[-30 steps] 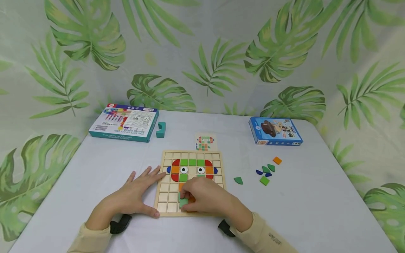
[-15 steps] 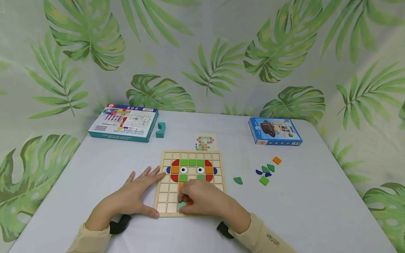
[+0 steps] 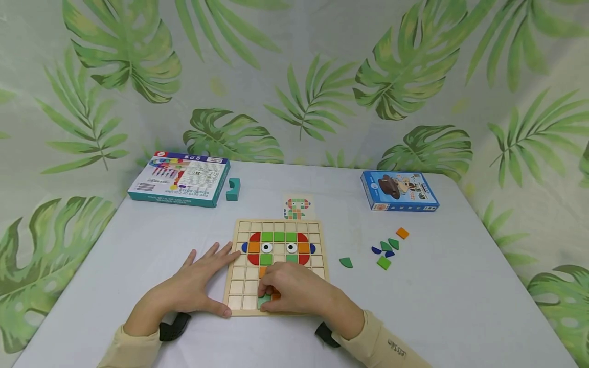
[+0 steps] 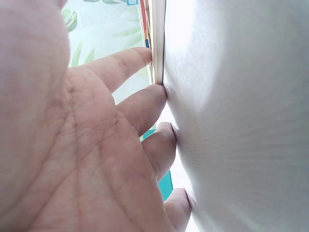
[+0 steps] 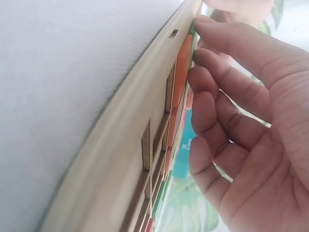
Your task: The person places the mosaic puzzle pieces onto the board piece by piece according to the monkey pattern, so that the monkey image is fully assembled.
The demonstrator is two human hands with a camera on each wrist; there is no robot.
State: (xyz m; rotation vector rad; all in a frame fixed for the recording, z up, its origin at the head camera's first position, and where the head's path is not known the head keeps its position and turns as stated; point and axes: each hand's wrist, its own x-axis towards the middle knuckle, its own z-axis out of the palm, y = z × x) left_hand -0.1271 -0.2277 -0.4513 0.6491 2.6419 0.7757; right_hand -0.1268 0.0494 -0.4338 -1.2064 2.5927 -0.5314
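Observation:
A wooden grid board (image 3: 236,286) lies flat, with coloured tiles in its cells forming a face with two round eyes. My left hand (image 3: 198,281) is spread beside it, fingertips at its left edge and thumb at the lower left corner. In the left wrist view, the fingers (image 4: 140,108) reach straight to the board's side. My right hand (image 3: 299,289) is over the lower middle cells, thumb and index finger pinching a green square tile (image 3: 264,301) in the bottom row. An orange tile (image 5: 182,67) sits beside it in the right wrist view. The right palm hides several cells.
A small pattern card (image 3: 298,206) lies behind the board. Loose green, blue and orange pieces (image 3: 384,262) are to the right, with a green quarter-round (image 3: 346,262) nearer. A white-and-teal box (image 3: 181,179), a teal block (image 3: 233,189) and a blue box (image 3: 400,190) stand farther back.
My right hand has shifted slightly left, and the green square tile now lies in the bottom row's cell under its fingertips. The left hand has stayed at the board's edge.

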